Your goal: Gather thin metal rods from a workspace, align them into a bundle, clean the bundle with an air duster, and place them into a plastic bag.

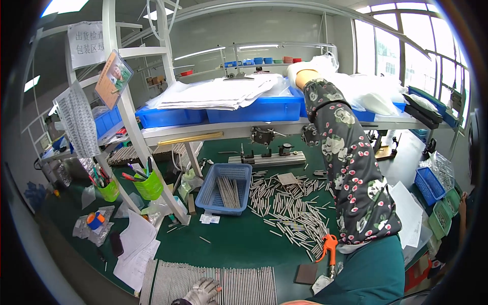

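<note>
My left hand (202, 292), in a pale glove with a bare fingertip showing, lies flat with fingers spread on a row of thin metal rods (249, 284) at the table's near edge. Up and forward stretches my right arm in a dark flowered sleeve (338, 137). My right hand (301, 67), in something white, is over the raised shelf beside white plastic bags (371, 91); its fingers do not show clearly. Below that arm, many short metal pins (300, 211) lie scattered on the green table. A blue basket (205, 195) holds more slim rods.
An orange air gun (329, 244) and a dark block (306, 273) lie near the right front. Blue trays (254, 112) with papers stand on the shelf. A gauge fixture (269, 158) sits behind the pins. Green pen holders (149, 187) hang on the left post.
</note>
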The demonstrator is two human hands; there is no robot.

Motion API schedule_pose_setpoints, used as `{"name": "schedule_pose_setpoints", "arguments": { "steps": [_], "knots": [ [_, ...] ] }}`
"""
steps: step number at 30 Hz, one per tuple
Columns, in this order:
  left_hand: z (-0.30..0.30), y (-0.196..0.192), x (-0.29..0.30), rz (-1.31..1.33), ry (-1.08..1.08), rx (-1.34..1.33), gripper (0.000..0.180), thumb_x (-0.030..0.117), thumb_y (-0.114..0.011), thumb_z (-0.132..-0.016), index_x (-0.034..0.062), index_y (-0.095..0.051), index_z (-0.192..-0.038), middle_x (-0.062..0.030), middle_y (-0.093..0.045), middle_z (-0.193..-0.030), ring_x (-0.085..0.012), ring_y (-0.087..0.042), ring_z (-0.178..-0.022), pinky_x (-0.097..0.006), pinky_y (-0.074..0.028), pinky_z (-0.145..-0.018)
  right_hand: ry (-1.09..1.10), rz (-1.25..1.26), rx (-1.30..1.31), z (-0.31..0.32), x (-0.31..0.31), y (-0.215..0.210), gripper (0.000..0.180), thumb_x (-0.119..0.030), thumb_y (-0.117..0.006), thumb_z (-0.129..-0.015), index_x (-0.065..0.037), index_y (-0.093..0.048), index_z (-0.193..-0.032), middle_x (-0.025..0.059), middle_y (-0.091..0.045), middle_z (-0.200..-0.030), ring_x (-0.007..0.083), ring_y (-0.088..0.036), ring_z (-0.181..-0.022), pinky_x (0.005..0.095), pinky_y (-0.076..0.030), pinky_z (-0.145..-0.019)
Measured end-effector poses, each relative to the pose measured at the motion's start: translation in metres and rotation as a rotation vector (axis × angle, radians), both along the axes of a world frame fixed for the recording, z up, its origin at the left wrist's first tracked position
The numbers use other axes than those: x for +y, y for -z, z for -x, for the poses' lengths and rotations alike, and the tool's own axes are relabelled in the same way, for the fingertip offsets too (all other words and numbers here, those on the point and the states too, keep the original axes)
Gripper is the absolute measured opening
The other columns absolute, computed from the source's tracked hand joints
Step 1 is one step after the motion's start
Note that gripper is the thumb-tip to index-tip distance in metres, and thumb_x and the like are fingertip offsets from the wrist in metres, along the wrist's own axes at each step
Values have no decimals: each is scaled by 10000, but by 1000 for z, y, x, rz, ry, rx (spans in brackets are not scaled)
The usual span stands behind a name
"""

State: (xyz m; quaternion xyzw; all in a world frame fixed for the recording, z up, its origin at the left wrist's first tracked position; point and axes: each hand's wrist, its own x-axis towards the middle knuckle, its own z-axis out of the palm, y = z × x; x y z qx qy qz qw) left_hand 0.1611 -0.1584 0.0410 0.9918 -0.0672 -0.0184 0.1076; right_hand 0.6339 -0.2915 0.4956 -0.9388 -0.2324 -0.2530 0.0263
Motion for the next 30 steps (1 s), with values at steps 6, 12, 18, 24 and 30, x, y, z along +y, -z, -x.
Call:
{"name": "schedule_pose_setpoints", "arguments": {
  "steps": [6,12,18,24,30],
  "knots": [
    [3,10,5,-4,17,-61,624,270,-660,-536,33,-510,-1093,-177,-442,-1199,-336,-348,-1168,-468,-226,-1008,-70,123,-182,-1,7,4,274,-151,-472,-783,-63,-631,-988,150,-597,-1021,288,-576,-961,364,-454,-810],
    [2,21,9,-48,48,-94,596,297,-662,-550,52,-522,-1076,-169,-457,-1187,-337,-370,-1154,-470,-258,-990,-69,-245,-358,3,-11,-16,250,-187,-472,-789,-152,-647,-964,153,-607,-959,296,-592,-888,379,-460,-783],
    [1,24,11,-47,57,-75,582,329,-644,-579,64,-521,-1082,-170,-447,-1201,-333,-353,-1169,-472,-247,-994,-496,-492,348,-2,-13,-15,331,-111,-586,-715,-49,-572,-1039,121,-607,-756,172,-573,-551,280,-449,-489],
    [9,32,14,-43,51,-118,591,317,-655,-550,55,-530,-1065,-172,-446,-1202,-336,-364,-1156,-478,-261,-984,-550,-657,629,3,-1,-3,338,-175,-596,-735,-47,-567,-1046,68,-606,-828,178,-557,-578,275,-458,-540],
    [3,19,7,29,48,-166,617,273,-659,-494,36,-529,-1048,-184,-458,-1175,-349,-381,-1130,-488,-278,-969,-642,548,175,4,-12,-9,357,-229,-556,-700,-26,-597,-991,106,-599,-952,204,-562,-826,288,-422,-764]
  ]
}}
